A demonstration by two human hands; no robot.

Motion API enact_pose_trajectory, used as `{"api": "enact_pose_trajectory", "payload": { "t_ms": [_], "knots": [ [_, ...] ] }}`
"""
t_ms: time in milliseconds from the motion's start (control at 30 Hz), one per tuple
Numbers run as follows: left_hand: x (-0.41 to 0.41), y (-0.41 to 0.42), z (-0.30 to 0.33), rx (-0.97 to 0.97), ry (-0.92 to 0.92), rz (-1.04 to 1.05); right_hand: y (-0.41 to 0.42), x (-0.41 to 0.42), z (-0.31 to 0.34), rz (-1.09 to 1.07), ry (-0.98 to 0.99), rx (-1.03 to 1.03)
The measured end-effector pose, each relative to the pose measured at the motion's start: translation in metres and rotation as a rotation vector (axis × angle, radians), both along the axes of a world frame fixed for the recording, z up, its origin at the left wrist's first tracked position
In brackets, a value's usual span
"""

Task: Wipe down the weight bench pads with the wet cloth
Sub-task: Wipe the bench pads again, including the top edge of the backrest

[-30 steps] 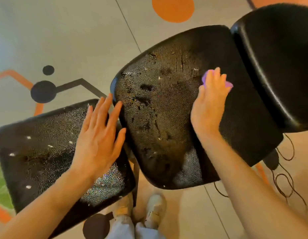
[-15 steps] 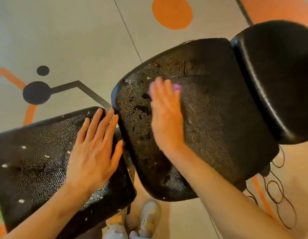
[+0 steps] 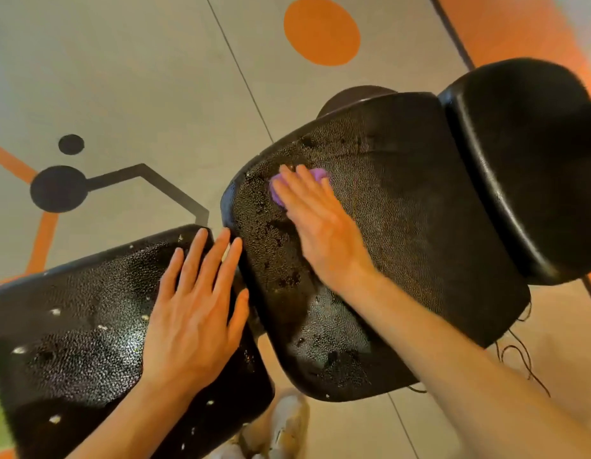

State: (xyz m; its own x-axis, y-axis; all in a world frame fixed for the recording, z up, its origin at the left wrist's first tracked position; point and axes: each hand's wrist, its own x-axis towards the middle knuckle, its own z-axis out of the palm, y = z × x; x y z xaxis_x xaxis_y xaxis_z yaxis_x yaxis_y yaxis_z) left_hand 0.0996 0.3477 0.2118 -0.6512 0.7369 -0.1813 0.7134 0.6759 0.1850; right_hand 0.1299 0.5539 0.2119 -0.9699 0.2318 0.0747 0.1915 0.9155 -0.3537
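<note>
The right hand (image 3: 315, 223) lies flat, fingers straight and close together, pressing a purple cloth (image 3: 315, 176) onto the middle bench pad (image 3: 403, 233) in the centre of the frame. Only the cloth's edges show, peeking out past the fingertips and along the left side of the hand, near the pad's upper left corner. This pad has a pebbled black surface with dark worn patches along its left side and lower end.

The left hand (image 3: 196, 309) rests open, fingers spread slightly and straight, palm down on the lower left pad (image 3: 72, 332), with its fingertips reaching the pad's upper right corner beside the gap between the two pads. That pad is black, glossy, and flecked with small white specks.

At the upper right of the frame sits a smoother black pad (image 3: 536, 160), just beside the middle one. The floor (image 3: 138, 77) is grey with an orange circle (image 3: 321, 30) at the top and black dots joined by a black line at the left. Light-coloured shoes (image 3: 287, 422) show at the bottom edge between the pads, and thin dark cords (image 3: 519, 356) trail on the floor at the lower right.
</note>
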Motion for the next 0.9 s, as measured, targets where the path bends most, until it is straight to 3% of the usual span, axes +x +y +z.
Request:
{"api": "enact_pose_trajectory", "payload": {
  "t_ms": [67,133,200,300,400,433,500,567,600,700,767,800,900],
  "knots": [
    [0.000,0.000,0.000,-0.007,-0.004,-0.004,0.044,0.009,0.006,-0.140,-0.018,0.048],
    [0.000,0.000,0.000,-0.011,-0.005,-0.001,0.078,0.009,0.011,-0.500,0.063,0.049],
    [0.000,0.000,0.000,-0.016,-0.009,-0.004,0.063,-0.007,0.006,-0.686,0.092,0.081],
    [-0.001,0.000,0.000,-0.018,-0.014,-0.011,-0.005,-0.025,-0.008,-0.307,0.092,0.051],
    [-0.001,0.000,0.000,-0.009,-0.011,-0.008,0.015,-0.018,0.000,-0.003,0.026,0.093],
    [-0.001,-0.001,0.000,-0.005,-0.010,-0.006,0.040,-0.016,0.003,-0.059,0.009,0.138],
    [-0.001,-0.001,-0.001,0.001,-0.013,-0.005,0.085,-0.016,0.010,-0.425,0.067,0.097],
    [-0.001,0.000,-0.001,0.002,-0.006,-0.002,0.081,-0.026,0.008,-0.667,0.102,0.035],
    [0.000,0.000,-0.001,-0.002,-0.002,-0.002,0.056,-0.033,0.002,-0.606,0.107,0.046],
    [0.000,0.001,-0.001,-0.006,0.000,0.003,-0.016,-0.037,-0.012,-0.061,0.064,-0.034],
    [0.000,0.001,-0.001,0.005,0.000,0.010,0.002,-0.033,-0.009,0.132,0.031,0.018],
    [0.000,0.001,-0.001,0.007,0.001,0.012,0.023,-0.032,-0.006,0.085,0.018,0.048],
    [0.000,0.001,-0.001,0.004,0.005,0.012,0.059,-0.037,0.002,-0.338,0.038,-0.010]
  ]
}}
